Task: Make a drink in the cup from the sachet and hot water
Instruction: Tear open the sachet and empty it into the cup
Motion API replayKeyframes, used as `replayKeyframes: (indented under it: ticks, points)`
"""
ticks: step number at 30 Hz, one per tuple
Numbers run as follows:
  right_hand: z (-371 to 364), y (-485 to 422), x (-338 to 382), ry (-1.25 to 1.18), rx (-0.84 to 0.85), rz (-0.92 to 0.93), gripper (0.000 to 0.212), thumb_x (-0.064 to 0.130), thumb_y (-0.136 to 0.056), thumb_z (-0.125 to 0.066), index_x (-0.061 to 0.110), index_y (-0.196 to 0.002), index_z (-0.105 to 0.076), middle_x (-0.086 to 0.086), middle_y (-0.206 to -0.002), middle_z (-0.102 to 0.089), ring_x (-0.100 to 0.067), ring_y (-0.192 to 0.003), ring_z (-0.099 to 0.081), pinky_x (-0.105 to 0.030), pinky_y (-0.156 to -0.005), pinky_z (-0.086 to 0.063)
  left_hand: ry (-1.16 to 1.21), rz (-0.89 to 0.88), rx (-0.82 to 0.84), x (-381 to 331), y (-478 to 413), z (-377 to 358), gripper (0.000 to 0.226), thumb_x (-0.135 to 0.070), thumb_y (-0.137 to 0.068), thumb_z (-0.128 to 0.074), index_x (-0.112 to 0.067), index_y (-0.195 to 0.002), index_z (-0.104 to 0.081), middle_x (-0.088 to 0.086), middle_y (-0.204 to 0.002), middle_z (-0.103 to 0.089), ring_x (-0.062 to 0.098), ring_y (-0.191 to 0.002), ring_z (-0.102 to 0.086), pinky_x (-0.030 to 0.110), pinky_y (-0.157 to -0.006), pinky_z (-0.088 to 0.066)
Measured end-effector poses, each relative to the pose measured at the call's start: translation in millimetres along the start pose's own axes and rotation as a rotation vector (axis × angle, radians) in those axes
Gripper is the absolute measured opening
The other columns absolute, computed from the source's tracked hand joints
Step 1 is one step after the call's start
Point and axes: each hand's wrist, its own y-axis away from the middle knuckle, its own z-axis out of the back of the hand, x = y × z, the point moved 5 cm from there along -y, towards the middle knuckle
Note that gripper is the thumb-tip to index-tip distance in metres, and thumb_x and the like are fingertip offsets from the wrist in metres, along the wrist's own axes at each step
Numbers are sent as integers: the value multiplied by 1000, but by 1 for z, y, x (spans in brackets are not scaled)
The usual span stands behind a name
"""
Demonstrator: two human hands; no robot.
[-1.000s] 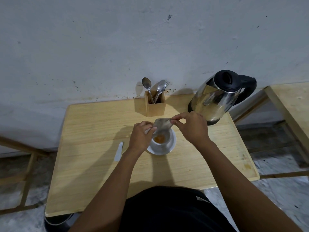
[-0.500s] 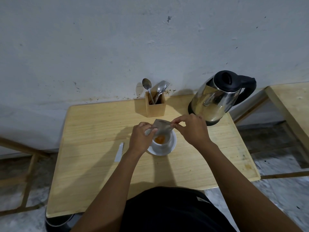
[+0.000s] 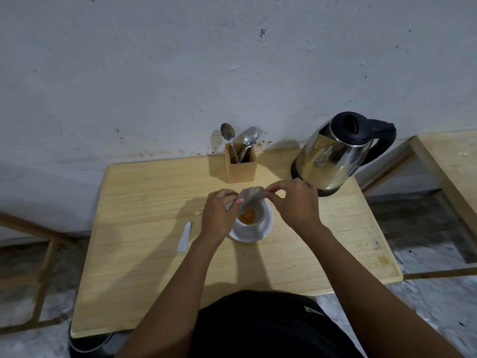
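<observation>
A white cup (image 3: 258, 215) stands on a white saucer (image 3: 265, 229) in the middle of the wooden table (image 3: 154, 254). Orange powder (image 3: 247, 216) lies in the cup's bottom. A grey sachet (image 3: 251, 196) hangs tilted, mouth down, over the cup. My left hand (image 3: 219, 215) pinches its left edge and my right hand (image 3: 294, 202) pinches its right corner. A steel kettle (image 3: 333, 156) with a black lid and handle stands at the table's far right, just beyond my right hand.
A wooden holder (image 3: 241, 166) with spoons and a fork stands behind the cup against the wall. A torn grey strip (image 3: 184, 236) lies on the table left of my left hand. A second wooden table (image 3: 451, 164) is at the right.
The sachet has stayed over the cup between both hands, with only small shifts of the fingers. Nothing else has moved.
</observation>
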Motion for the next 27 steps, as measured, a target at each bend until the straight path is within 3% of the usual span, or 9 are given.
replayKeyframes:
  ticks: [5,8,11,14,18,22,25,27]
  points:
    - [-1,1,0,-30,-35,-46,7,39,-86,-69,36,-90,-74,19,-87,-72,-4,-87,-58,-36,-97,-32,-12,1,-13,-4,1,0,21,-25,-87,-65,-9,-95,-74,1,-107,-69,22,-110,-50,37,-92,-45]
    - [-9,2,4,-62,55,-13,5,39,-85,-70,37,-88,-74,25,-78,-67,3,-74,-55,-35,-94,-35,-23,2,-25,-5,1,0,21,-25,-87,-65,-8,-96,-74,3,-108,-69,23,-111,-51,36,-92,-45]
    - [-6,-1,-2,-101,8,-74,6,40,-86,-69,37,-89,-73,23,-83,-69,2,-81,-58,-33,-92,-33,-34,-11,-25,-3,1,1,21,-25,-87,-64,-8,-96,-74,3,-106,-70,23,-109,-52,33,-90,-44]
    - [-12,-1,-2,-117,110,-53,4,38,-86,-70,37,-88,-73,28,-73,-60,6,-69,-52,-36,-91,-41,-62,-11,-15,-3,1,1,22,-25,-88,-63,-8,-97,-74,4,-107,-69,22,-109,-50,29,-89,-40]
    - [-14,-3,-6,-141,118,-95,20,41,-85,-68,38,-105,-67,21,-88,-61,-1,-84,-52,-33,-88,-39,-34,-14,10,-4,2,0,21,-25,-88,-63,-11,-99,-74,0,-108,-69,18,-110,-49,24,-89,-36]
    - [-15,-1,0,-84,122,-52,8,38,-86,-69,34,-91,-74,15,-92,-70,-4,-84,-59,-39,-89,-44,-40,-43,16,-11,2,0,21,-25,-88,-63,-10,-98,-74,0,-107,-68,16,-108,-47,23,-88,-34]
    - [-14,1,3,-101,141,-58,9,37,-84,-72,30,-88,-76,16,-85,-71,2,-70,-54,-29,-78,-43,-26,-32,9,-13,1,2,21,-24,-88,-63,-9,-96,-74,0,-105,-68,16,-108,-47,24,-88,-36]
    - [-12,1,1,-110,125,-90,8,38,-82,-73,33,-87,-76,19,-83,-69,2,-72,-56,-27,-76,-43,-38,-38,14,-12,0,4,20,-25,-88,-63,-10,-95,-75,-1,-104,-68,15,-108,-47,23,-87,-36]
